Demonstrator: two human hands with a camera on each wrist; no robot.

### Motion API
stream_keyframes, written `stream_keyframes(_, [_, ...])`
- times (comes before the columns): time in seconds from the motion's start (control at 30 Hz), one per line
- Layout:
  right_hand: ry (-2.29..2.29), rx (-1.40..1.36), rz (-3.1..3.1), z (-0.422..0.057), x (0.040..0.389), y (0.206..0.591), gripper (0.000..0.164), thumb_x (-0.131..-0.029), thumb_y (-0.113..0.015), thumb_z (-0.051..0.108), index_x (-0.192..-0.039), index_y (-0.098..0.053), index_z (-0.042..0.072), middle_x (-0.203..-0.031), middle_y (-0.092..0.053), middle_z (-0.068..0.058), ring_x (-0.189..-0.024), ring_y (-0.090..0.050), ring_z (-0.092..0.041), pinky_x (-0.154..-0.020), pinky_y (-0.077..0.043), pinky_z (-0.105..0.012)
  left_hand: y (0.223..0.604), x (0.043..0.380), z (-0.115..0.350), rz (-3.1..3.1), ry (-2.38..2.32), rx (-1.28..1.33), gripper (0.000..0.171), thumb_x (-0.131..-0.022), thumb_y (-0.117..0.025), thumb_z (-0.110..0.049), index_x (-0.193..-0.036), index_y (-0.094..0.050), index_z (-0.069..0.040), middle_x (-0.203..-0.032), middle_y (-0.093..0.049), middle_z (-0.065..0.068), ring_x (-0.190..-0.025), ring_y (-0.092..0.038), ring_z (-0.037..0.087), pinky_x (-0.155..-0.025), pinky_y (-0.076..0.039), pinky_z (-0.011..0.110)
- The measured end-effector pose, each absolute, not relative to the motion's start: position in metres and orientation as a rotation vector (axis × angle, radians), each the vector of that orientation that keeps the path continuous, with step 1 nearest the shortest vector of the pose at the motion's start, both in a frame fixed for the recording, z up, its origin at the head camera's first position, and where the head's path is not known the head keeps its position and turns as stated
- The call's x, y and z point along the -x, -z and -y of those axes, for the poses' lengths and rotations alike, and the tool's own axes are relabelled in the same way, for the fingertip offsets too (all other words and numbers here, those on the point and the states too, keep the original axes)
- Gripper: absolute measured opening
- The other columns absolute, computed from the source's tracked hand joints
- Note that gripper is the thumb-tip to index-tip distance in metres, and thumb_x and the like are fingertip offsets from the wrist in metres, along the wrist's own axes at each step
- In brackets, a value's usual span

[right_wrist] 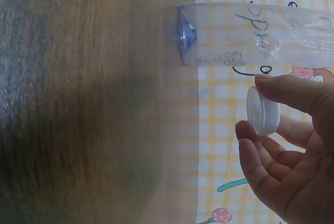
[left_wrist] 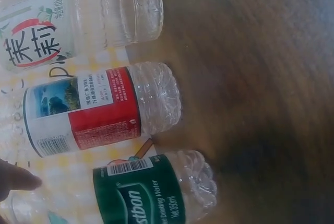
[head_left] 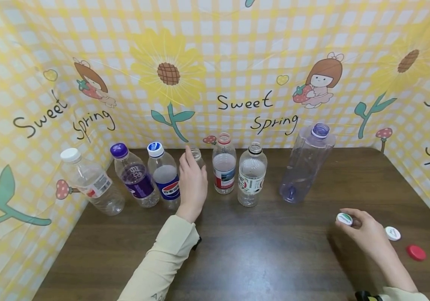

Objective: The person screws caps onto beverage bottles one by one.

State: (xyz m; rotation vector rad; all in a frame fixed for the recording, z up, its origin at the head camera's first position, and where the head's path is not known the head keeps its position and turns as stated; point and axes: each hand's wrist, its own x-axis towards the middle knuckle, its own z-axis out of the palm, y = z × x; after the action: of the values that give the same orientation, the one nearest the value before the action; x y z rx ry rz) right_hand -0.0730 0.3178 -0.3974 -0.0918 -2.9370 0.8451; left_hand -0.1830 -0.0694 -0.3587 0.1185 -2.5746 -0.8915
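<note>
My left hand (head_left: 194,184) holds a small clear bottle around its upper part, the thumb on one side and a finger on the other. That bottle is capless, and its green label (left_wrist: 143,192) shows in the left wrist view; the hand hides most of it in the head view. Between thumb and fingertips, my right hand (head_left: 367,232) pinches a white bottle cap (right_wrist: 263,112) with a green-marked top, held over the table's right side. Beside the left hand are a Pepsi bottle (head_left: 165,179) with its cap on and an uncapped red-labelled bottle (head_left: 224,169).
A purple-capped bottle (head_left: 136,177) and a white-capped clear bottle (head_left: 96,184) stand at the left. Farther right are an uncapped white-labelled bottle (head_left: 252,177) and a tall bluish bottle (head_left: 303,167). A white cap (head_left: 392,233) and a red cap (head_left: 416,252) lie near the right hand.
</note>
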Motion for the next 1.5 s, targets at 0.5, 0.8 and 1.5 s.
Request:
stream_keyframes(0.5, [-0.856,0.057,2.874,-0.306,0.071,0.394,0.040,-0.083,-0.073,0.018,-0.116,-0.062,-0.004,-0.108,-0.059,-0.033,-0.089,-0.067,-0.039,-0.066,-0.049,-0.035,0.367,0.178,0.070,2.509,1.009,-0.086,0.060,-0.090,-0.066,-0.019,-0.140,-0.038,0.000,-0.146,-0.034,0.021,-0.133,-0.042,0.036,-0.109,-0.040,0.047])
stream_keyframes(0.8, [-0.909,0.020,2.822,-0.289,0.073,0.383,0.040,-0.083,-0.073,0.014,-0.117,-0.062,-0.003,-0.107,-0.059,-0.028,-0.084,-0.066,-0.033,-0.058,-0.045,-0.017,0.378,0.172,0.073,2.494,1.064,-0.097,0.059,-0.092,-0.064,-0.025,-0.140,-0.037,-0.005,-0.141,-0.047,0.017,-0.132,-0.046,0.032,-0.108,-0.041,0.048])
stream_keyframes(1.5, [-1.011,-0.155,2.583,-0.234,0.084,0.362,0.035,-0.077,-0.076,0.003,-0.111,-0.066,-0.002,-0.101,-0.062,-0.017,-0.081,-0.057,0.002,-0.069,-0.044,-0.002,0.378,0.124,0.059,2.436,1.080,0.057,0.064,-0.084,-0.072,-0.034,-0.133,-0.044,-0.004,-0.120,-0.055,0.016,-0.110,-0.060,0.031,-0.090,-0.054,0.046])
